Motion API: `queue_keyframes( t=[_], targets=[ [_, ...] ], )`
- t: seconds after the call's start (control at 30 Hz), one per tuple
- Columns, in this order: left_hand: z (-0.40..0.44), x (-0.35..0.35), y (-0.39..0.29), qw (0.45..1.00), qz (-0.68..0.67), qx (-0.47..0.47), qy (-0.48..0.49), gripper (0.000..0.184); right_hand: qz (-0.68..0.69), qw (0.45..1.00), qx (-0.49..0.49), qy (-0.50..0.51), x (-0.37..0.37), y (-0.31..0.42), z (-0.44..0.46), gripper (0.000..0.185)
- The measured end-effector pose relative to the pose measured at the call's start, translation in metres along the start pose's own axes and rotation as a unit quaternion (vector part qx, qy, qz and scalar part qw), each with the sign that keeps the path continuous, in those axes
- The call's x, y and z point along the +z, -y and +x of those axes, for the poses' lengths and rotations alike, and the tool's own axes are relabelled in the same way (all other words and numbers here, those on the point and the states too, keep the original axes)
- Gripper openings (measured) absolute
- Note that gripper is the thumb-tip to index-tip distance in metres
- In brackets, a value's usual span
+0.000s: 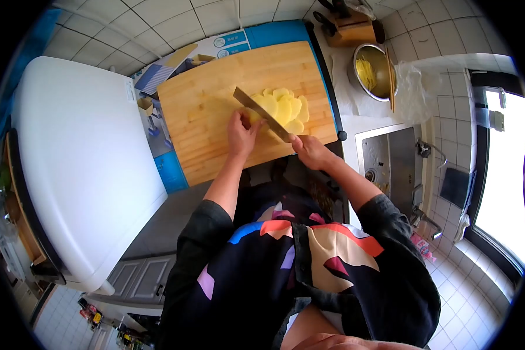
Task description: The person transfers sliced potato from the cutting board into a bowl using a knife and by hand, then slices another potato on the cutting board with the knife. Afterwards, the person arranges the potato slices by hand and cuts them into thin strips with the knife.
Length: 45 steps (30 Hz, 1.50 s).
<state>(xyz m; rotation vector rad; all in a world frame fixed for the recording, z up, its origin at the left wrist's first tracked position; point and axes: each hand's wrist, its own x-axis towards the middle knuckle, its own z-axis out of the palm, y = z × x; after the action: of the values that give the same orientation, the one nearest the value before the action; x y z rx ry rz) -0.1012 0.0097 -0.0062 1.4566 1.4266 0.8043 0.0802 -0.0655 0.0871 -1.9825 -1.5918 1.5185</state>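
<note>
Fingers of the right hand, near the centre of the frame, are wrapped around the handle end of a broad knife, whose blade is slanted toward the upper left. By the bent fingers of the left hand, just left of the blade, a yellow piece is grasped, though much of it is hidden by the hand and the knife. Yellow slices are spread in an overlapping heap on the other side of the blade, upper centre of the frame. All of this is borne by a wooden cutting board, under which blue printed packaging is seen.

At the upper right, yellow shreds are held in a metal bowl, with chopsticks laid along its right side. Clear plastic is crumpled beside it. Knives are stored in a wooden block above the bowl, and a sink is set below it. Much of the left is filled by a white appliance.
</note>
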Motion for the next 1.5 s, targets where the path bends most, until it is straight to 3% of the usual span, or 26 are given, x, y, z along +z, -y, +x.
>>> queue_keyframes(
  t=[0.07, 0.33, 0.5, 0.57, 0.7, 1.0, 1.13, 1.27, 1.5],
  targets=[
    [0.001, 0.000, -0.003, 0.998, -0.033, 0.043, -0.020, 0.039, -0.005, 1.000, -0.011, -0.016, 0.003, -0.002, 0.008, 0.051],
    [0.003, 0.002, 0.005, 0.999, -0.040, 0.033, -0.013, 0.039, -0.003, 1.000, 0.017, -0.020, 0.010, -0.002, 0.008, 0.044],
    [-0.005, -0.003, -0.008, 0.999, -0.031, 0.042, -0.005, 0.034, -0.014, 0.997, -0.017, -0.080, 0.017, -0.001, 0.006, 0.041],
    [-0.010, -0.001, -0.013, 0.992, -0.123, 0.034, -0.023, 0.026, -0.014, 0.997, -0.019, -0.078, 0.018, -0.001, 0.006, 0.042],
    [-0.014, 0.006, -0.022, 0.984, -0.167, -0.036, -0.052, 0.023, -0.029, 0.996, -0.016, -0.083, 0.022, -0.003, 0.008, 0.042],
    [-0.011, 0.009, -0.023, 0.991, -0.064, -0.096, -0.074, 0.024, -0.016, 0.997, 0.023, -0.078, 0.019, 0.006, 0.003, 0.042],
    [-0.011, 0.014, -0.032, 0.988, -0.023, -0.116, -0.097, 0.028, -0.017, 0.995, -0.005, -0.098, 0.022, 0.002, 0.003, 0.042],
    [-0.011, 0.016, -0.037, 0.985, 0.050, -0.116, -0.117, 0.030, 0.008, 0.998, 0.018, -0.059, 0.011, 0.011, -0.012, 0.042],
    [-0.009, 0.017, -0.029, 0.986, 0.020, -0.121, -0.111, 0.034, 0.033, 0.998, 0.027, -0.035, -0.004, 0.023, -0.034, 0.044]
  ],
)
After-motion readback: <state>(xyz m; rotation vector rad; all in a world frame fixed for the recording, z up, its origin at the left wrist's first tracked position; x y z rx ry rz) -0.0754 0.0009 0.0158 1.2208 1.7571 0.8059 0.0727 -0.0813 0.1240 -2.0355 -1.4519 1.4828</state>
